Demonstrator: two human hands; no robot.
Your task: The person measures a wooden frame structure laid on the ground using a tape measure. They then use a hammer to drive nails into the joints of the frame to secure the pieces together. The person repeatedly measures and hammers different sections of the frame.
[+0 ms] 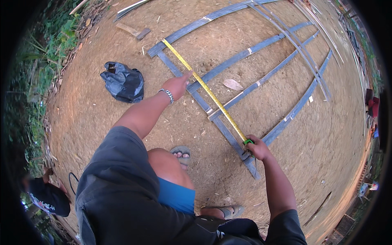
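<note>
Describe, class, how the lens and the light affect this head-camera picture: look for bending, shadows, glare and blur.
Head view: fisheye bends the grey metal strips and yellow tape measure toward a black, vignetted rim; daylight is soft and even, shadows on the dirt ground are faint, no glare; centre sharp around the left hand and right hand, edges smeared.

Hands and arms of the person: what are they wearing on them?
Both arms are bare from the elbow down to the hands. The left hand has a silver chain bracelet around its wrist. The right hand wears nothing. Dark grey short sleeves cover the upper arms. No gloves and no watch show.
</note>
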